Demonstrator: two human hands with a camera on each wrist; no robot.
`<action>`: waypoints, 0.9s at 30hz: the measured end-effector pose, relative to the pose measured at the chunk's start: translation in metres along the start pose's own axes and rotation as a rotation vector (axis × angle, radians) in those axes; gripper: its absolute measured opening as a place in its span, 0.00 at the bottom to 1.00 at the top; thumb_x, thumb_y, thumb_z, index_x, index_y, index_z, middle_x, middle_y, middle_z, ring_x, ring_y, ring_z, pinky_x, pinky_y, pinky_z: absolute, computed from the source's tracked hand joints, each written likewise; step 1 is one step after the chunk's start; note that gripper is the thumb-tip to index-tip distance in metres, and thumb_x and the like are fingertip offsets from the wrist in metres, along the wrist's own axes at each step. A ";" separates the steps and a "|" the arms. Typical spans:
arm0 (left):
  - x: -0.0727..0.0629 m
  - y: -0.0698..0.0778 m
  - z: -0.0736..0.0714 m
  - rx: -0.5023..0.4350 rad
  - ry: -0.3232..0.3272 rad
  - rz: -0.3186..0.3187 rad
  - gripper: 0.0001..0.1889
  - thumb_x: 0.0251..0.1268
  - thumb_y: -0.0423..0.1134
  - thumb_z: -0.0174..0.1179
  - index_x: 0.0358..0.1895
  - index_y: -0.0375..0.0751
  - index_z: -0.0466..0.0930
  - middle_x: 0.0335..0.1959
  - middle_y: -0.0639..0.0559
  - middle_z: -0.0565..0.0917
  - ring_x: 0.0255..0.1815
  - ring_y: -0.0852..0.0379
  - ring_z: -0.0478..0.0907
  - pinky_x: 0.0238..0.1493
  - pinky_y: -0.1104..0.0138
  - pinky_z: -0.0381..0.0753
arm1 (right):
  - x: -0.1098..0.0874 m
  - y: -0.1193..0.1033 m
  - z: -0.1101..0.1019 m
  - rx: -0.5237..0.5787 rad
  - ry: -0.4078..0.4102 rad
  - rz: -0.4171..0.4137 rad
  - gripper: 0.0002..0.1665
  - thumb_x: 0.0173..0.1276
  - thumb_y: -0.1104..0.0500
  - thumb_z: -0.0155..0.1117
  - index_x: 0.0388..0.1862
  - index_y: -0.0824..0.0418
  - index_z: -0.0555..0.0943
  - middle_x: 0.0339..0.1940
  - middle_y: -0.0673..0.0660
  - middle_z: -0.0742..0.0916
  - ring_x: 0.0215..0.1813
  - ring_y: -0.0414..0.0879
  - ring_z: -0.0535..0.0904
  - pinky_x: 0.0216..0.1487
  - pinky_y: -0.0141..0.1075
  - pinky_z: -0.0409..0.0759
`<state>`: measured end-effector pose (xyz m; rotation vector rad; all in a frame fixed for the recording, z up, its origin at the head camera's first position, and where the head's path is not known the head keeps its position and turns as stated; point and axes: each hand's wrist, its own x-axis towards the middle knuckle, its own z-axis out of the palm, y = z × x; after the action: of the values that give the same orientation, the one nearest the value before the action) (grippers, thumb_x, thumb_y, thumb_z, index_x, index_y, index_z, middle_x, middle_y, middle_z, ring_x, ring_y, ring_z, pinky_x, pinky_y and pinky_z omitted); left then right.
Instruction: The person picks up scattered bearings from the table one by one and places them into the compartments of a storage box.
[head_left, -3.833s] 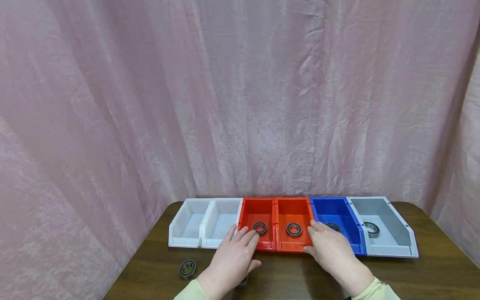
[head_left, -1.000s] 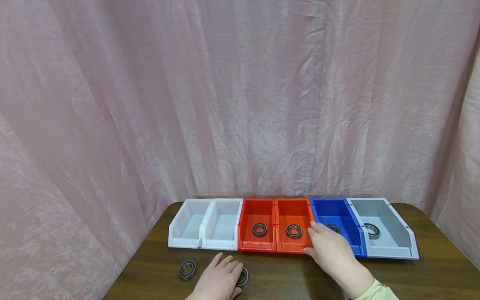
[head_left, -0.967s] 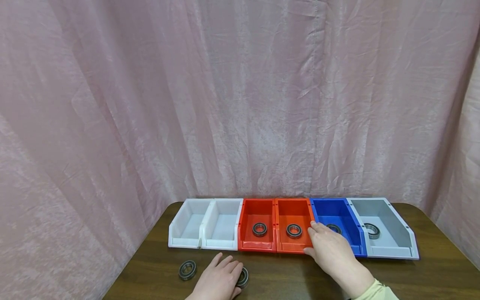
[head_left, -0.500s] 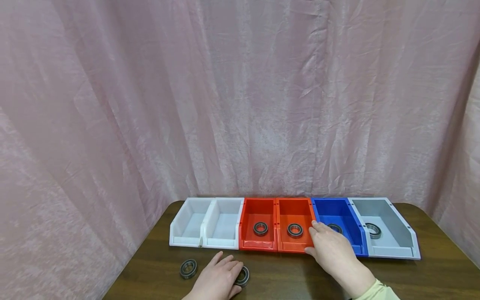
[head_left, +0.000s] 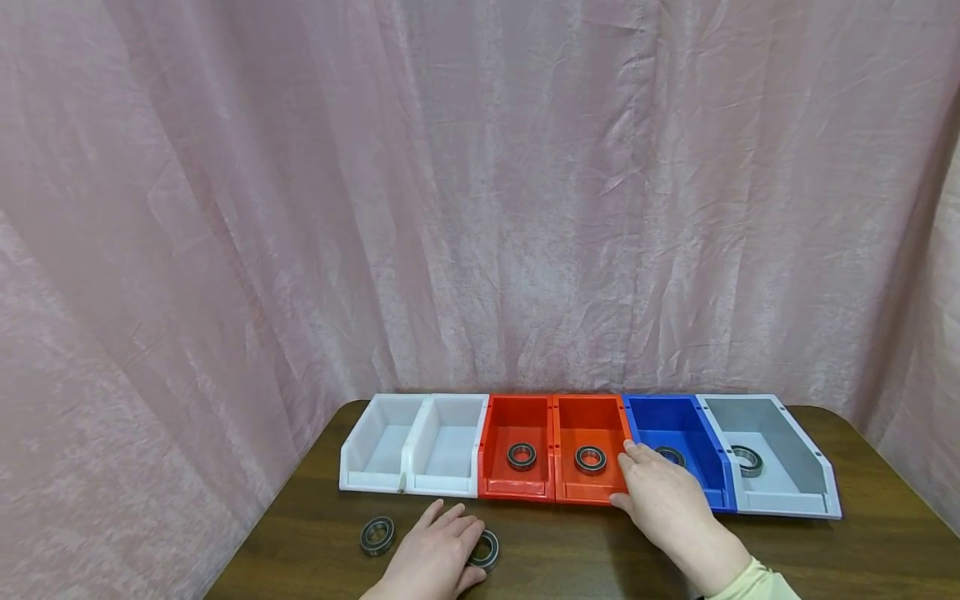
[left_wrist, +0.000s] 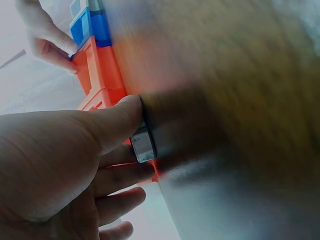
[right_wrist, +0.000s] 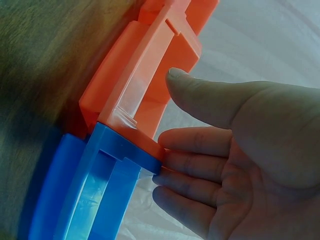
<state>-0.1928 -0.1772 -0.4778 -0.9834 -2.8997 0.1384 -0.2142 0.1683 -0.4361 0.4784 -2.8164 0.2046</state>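
The ring (head_left: pixel 492 552) peeks out right of the left hand (head_left: pixel 433 553), which pinches it. The right hand (head_left: pixel 667 500), farther off, holds nothing.

The left fingers (left_wrist: pixel 122 177) pinch what looks like a bearing (left_wrist: pixel 144 145), edge-on.

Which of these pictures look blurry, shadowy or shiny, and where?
Head view: mostly crisp, with a soft shadow on the table below the right hand; left wrist view: table badly blurred, dark shadowy patch beside the ring; right wrist view: pale glare on the blue bin.
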 end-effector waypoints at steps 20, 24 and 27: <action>0.004 0.002 0.000 0.031 0.022 0.015 0.25 0.67 0.61 0.76 0.54 0.45 0.89 0.58 0.54 0.90 0.71 0.48 0.82 0.76 0.47 0.75 | -0.001 0.000 0.000 -0.005 0.011 -0.004 0.34 0.66 0.48 0.85 0.59 0.72 0.88 0.66 0.70 0.88 0.69 0.66 0.84 0.67 0.58 0.83; 0.005 0.002 0.001 0.023 0.010 0.011 0.24 0.67 0.62 0.76 0.51 0.47 0.88 0.55 0.56 0.90 0.71 0.48 0.82 0.77 0.48 0.74 | -0.001 0.000 0.000 -0.005 0.014 -0.005 0.34 0.66 0.48 0.85 0.59 0.72 0.88 0.66 0.70 0.87 0.68 0.66 0.84 0.67 0.58 0.83; 0.005 0.002 0.001 0.030 0.010 0.012 0.23 0.66 0.63 0.76 0.48 0.48 0.87 0.53 0.57 0.90 0.70 0.48 0.82 0.77 0.48 0.74 | -0.001 -0.001 0.000 -0.003 0.018 -0.007 0.34 0.66 0.48 0.85 0.59 0.72 0.88 0.66 0.70 0.87 0.68 0.66 0.84 0.67 0.58 0.84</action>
<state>-0.1958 -0.1726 -0.4787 -0.9944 -2.8743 0.1774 -0.2126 0.1679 -0.4364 0.4837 -2.7969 0.2023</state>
